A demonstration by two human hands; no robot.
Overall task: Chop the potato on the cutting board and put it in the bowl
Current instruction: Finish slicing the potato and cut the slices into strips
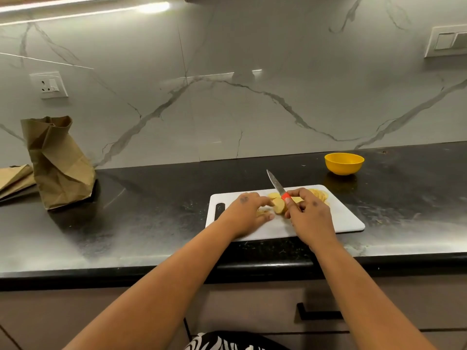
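A white cutting board (338,218) lies on the black counter. On it sits a pale yellow potato piece (278,205) with cut slices (321,193) lined up behind my right hand. My left hand (243,214) holds the potato piece from the left with its fingertips. My right hand (310,218) grips a knife (276,183) by its red handle, blade pointing away and up over the potato. A yellow bowl (344,163) stands beyond the board at the back right; I cannot see anything inside it.
A crumpled brown paper bag (59,162) stands at the left on the counter (151,223), with a flat one (15,179) beside it. Marble wall with sockets behind. The counter's front edge runs just below the board.
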